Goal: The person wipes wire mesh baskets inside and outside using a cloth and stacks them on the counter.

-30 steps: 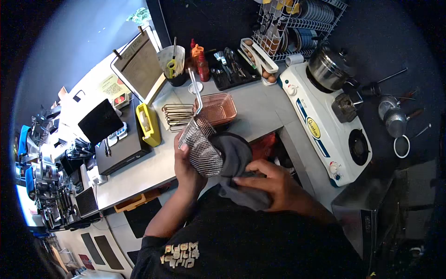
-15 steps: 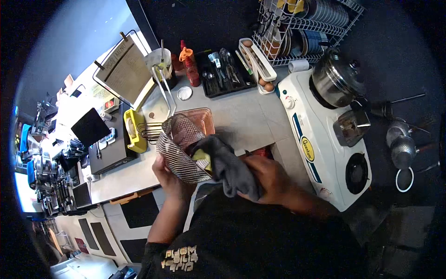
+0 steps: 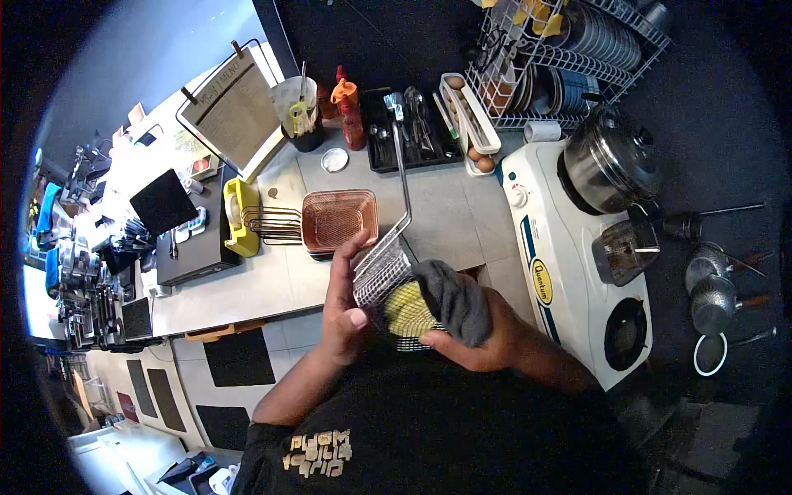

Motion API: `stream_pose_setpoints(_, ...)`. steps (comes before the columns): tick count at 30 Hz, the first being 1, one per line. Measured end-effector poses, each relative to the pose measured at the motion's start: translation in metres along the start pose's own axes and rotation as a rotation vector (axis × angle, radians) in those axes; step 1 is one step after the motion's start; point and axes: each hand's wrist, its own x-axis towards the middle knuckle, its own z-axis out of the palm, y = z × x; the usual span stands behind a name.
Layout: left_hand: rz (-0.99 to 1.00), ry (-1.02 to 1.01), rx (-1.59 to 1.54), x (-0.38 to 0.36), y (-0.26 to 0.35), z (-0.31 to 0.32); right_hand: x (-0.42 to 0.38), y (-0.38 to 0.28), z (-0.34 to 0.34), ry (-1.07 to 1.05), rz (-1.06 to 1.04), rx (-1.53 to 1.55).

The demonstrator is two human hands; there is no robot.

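Observation:
My left hand (image 3: 341,312) grips the side of a silver wire-mesh fry basket (image 3: 378,268), whose long wire handle reaches up over the counter. A dark grey cloth (image 3: 458,304) is bunched in my right hand (image 3: 497,337) and pressed against the basket's right side. Behind the mesh shows something yellow-green (image 3: 404,307), perhaps part of a cloth; its full shape is hidden. On the counter just beyond my left hand sits a copper-coloured mesh basket (image 3: 338,221), with several wire handles pointing left.
A white Quantum stove (image 3: 528,219) bears a lidded steel pot (image 3: 606,161) on the right. Along the back are a cutlery tray (image 3: 384,153), an egg holder (image 3: 483,124), a red squeeze bottle (image 3: 351,124) and a menu board (image 3: 231,111). A dish rack (image 3: 528,111) stands behind.
The fry basket has turned, so its handle now points up and right and its mesh side faces me. It has shifted right, uncovering the copper basket. More of the yellow-green material shows.

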Motion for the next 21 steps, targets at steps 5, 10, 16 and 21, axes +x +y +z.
stream_pose_setpoints(5,-0.043,-0.004,-0.205,0.005,-0.003,-0.010,-0.010,-0.007,-0.007,0.250,-0.012,-0.036)
stream_pose_setpoints(10,-0.103,-0.037,-0.203,0.005,-0.006,-0.033,-0.020,0.004,0.004,0.413,-0.018,0.070)
stream_pose_setpoints(16,-0.083,-0.022,-0.119,-0.006,-0.001,-0.079,-0.006,-0.007,0.041,0.558,-0.012,0.018)
stream_pose_setpoints(21,-0.160,0.052,-0.165,-0.032,0.027,-0.123,0.030,-0.035,0.094,0.377,0.053,-0.043)
